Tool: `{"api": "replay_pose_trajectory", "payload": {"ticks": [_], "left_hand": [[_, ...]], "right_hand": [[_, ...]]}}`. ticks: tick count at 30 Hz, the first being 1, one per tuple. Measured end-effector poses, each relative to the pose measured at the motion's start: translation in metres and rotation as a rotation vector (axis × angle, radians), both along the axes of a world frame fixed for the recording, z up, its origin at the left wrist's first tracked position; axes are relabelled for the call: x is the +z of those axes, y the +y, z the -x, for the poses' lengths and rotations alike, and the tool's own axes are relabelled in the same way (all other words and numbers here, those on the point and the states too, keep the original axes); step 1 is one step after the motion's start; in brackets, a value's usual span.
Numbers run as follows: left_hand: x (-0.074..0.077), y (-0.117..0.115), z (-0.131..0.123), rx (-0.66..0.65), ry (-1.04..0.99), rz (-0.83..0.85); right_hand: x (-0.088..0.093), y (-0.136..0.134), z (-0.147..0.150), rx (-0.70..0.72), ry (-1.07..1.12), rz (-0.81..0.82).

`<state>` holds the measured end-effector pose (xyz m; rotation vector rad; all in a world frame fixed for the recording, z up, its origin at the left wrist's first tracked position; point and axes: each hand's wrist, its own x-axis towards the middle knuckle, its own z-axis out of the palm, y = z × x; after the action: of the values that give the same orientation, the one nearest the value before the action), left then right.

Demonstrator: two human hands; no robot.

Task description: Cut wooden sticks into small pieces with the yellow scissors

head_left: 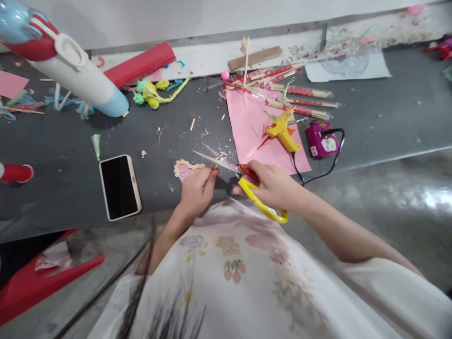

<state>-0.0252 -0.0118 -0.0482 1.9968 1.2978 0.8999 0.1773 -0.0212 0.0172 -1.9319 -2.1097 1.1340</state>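
Observation:
My right hand [273, 186] is closed round the yellow handles of a pair of scissors [243, 181], whose open blades point left over the dark table [70, 188]. My left hand [197, 190] pinches something small at the blades, too small to make out. Just beyond its fingers lies a pink heart shape [185, 168] edged with small wooden bits.
A phone [119, 187] lies left of my hands. A pink paper sheet [254, 134] carries a yellow glue gun [282, 132], with a purple device [321, 140] and its black cord beside it. Wrapped chopsticks [300, 94], a wooden block [254, 57], yarn bits [155, 92] and a large bottle [70, 66] lie farther back.

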Motion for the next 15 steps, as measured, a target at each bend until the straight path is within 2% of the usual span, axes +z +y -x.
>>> {"api": "replay_pose_trajectory", "payload": {"ticks": [5,8,15], "left_hand": [[-0.0045,0.004,0.0052,0.006,-0.053,-0.039],[-0.0036,0.0073,0.006,-0.013,-0.078,-0.015],[0.0041,0.0093,0.0029,-0.057,-0.217,0.267]], "right_hand": [[-0.0008,0.0034,-0.0034,0.02,0.068,0.096],[-0.0022,0.0049,-0.0043,0.025,0.068,0.09],[-0.0046,0.0022,-0.0073,0.054,-0.004,-0.07]]}}
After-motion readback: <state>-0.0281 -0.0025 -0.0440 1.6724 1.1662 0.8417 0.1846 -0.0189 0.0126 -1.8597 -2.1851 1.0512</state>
